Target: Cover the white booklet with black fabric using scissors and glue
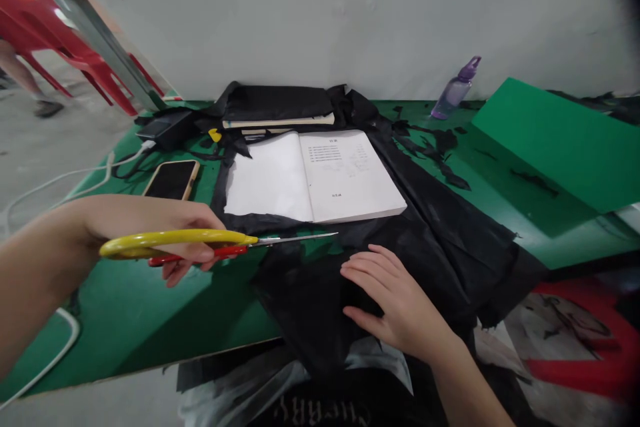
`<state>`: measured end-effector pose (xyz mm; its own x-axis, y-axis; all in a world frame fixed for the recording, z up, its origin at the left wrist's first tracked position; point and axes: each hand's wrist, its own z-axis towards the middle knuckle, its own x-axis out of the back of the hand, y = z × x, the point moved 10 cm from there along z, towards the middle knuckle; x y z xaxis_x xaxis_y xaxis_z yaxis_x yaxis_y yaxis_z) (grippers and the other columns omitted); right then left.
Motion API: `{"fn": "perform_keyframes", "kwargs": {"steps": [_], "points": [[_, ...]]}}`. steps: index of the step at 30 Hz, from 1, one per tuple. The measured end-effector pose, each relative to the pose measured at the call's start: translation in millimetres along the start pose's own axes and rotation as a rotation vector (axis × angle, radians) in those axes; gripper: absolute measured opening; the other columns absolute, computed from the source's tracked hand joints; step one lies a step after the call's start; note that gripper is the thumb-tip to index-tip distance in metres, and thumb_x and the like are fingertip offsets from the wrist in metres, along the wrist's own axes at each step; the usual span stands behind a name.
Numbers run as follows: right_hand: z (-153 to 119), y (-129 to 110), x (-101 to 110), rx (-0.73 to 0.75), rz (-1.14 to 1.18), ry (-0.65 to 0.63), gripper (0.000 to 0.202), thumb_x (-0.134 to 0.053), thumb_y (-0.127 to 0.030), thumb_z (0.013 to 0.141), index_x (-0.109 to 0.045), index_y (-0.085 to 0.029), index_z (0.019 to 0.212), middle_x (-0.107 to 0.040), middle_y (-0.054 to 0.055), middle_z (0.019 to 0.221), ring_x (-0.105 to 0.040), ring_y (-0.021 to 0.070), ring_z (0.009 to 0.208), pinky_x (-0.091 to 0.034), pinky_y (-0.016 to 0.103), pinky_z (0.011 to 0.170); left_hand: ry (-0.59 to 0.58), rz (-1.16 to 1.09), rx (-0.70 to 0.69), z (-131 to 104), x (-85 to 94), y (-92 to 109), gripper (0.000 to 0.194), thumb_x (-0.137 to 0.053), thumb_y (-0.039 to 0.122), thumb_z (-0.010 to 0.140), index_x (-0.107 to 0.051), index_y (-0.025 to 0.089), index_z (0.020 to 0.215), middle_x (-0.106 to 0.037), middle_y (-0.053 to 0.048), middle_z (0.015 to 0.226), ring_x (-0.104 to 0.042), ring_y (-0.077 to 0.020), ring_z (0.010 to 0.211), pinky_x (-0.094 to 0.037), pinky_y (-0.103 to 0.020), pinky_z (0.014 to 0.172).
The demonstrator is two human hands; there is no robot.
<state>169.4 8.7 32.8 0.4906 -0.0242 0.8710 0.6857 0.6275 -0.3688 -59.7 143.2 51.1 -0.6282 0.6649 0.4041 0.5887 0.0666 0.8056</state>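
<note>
My left hand (pixel 193 230) grips scissors (pixel 233 243) with one yellow and one red handle. Their blades point right, just in front of an open book (pixel 357 177). Black cloth (pixel 320 307) spreads under and around the book and hangs over the table's front edge. Flat on that cloth rests my right hand (pixel 395 300), its fingers stretched out and the thumb apart. The book shows a blank left page and a printed right page. Whether the scissor blades touch the cloth, I cannot tell.
On the green table (pixel 200 320) a phone (pixel 171 180) lies left of the book. Behind it are a black box with white cables (pixel 167 127) and a black-covered book (pixel 277 103). A purple bottle (pixel 453 97), black scraps (pixel 445 147) and a green board (pixel 560 147) stand right.
</note>
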Motion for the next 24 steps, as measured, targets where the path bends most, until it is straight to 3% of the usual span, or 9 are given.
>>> {"fn": "perform_keyframes", "kwargs": {"steps": [1, 2, 3, 4, 11, 19, 24], "points": [[-0.6, 0.5, -0.9, 0.007, 0.001, 0.008, 0.039, -0.057, -0.033, 0.086, -0.052, -0.017, 0.122, -0.062, 0.008, 0.116, -0.052, 0.0216, 0.115, -0.033, 0.05, 0.108, -0.293, 0.053, 0.109, -2.9, -26.8, -9.6, 0.031, -0.076, 0.037, 0.06, -0.065, 0.013, 0.076, -0.059, -0.001, 0.057, -0.058, -0.0165, 0.046, -0.039, -0.019, 0.037], [-1.2, 1.2, -2.3, 0.011, 0.006, 0.01, 0.039, -0.057, -0.032, 0.086, -0.052, -0.017, 0.121, -0.062, 0.008, 0.116, -0.052, 0.0213, 0.114, -0.032, 0.049, 0.108, -0.473, 0.082, 0.165, -8.0, -41.0, -14.7, 0.034, -0.071, 0.044, 0.067, -0.065, 0.014, 0.082, -0.061, -0.003, 0.065, -0.06, -0.0167, 0.052, -0.04, -0.018, 0.04], [-1.7, 2.0, -4.2, 0.012, 0.013, 0.008, 0.039, -0.058, -0.033, 0.086, -0.052, -0.017, 0.121, -0.062, 0.008, 0.116, -0.052, 0.0209, 0.114, -0.032, 0.049, 0.109, -0.598, 0.101, 0.2, -12.2, -49.3, -18.1, 0.036, -0.065, 0.048, 0.073, -0.064, 0.015, 0.087, -0.061, -0.004, 0.071, -0.061, -0.016, 0.055, -0.041, -0.018, 0.043], [-2.0, 2.9, -6.2, 0.011, 0.022, 0.004, 0.039, -0.058, -0.033, 0.085, -0.052, -0.017, 0.121, -0.062, 0.007, 0.115, -0.052, 0.0206, 0.113, -0.032, 0.048, 0.109, -0.627, 0.099, 0.195, -11.0, -50.2, -18.0, 0.038, -0.06, 0.051, 0.077, -0.063, 0.015, 0.089, -0.06, -0.004, 0.076, -0.059, -0.0147, 0.056, -0.04, -0.018, 0.045], [-1.1, 9.8, -8.9, -0.017, 0.105, 0.038, 0.037, -0.06, -0.03, 0.084, -0.054, -0.017, 0.118, -0.061, 0.008, 0.113, -0.052, 0.0199, 0.109, -0.042, 0.041, 0.097, -0.656, 0.035, 0.13, 4.3, -50.3, -17.2, 0.038, -0.054, 0.049, 0.085, -0.061, 0.014, 0.096, -0.061, -0.006, 0.075, -0.056, -0.0138, 0.058, -0.039, -0.019, 0.048], [-2.1, 12.4, -7.6, -0.017, 0.121, 0.071, 0.033, -0.061, -0.027, 0.083, -0.056, -0.017, 0.115, -0.063, 0.007, 0.11, -0.053, 0.0197, 0.107, -0.043, 0.04, 0.096, -0.67, 0.074, 0.148, 13.4, -55.8, -1.9, 0.033, -0.055, 0.047, 0.085, -0.062, 0.016, 0.093, -0.06, -0.005, 0.067, -0.053, -0.0143, 0.055, -0.042, -0.022, 0.053], [-1.6, 12.7, -6.9, -0.018, 0.124, 0.079, 0.034, -0.062, -0.026, 0.083, -0.056, -0.018, 0.115, -0.063, 0.007, 0.109, -0.053, 0.0195, 0.107, -0.043, 0.04, 0.096, -0.648, 0.157, 0.174, 12.7, -56.6, -5.4, 0.035, -0.052, 0.049, 0.085, -0.06, 0.015, 0.093, -0.064, -0.007, 0.073, -0.058, -0.0185, 0.064, -0.044, -0.025, 0.058]]}}
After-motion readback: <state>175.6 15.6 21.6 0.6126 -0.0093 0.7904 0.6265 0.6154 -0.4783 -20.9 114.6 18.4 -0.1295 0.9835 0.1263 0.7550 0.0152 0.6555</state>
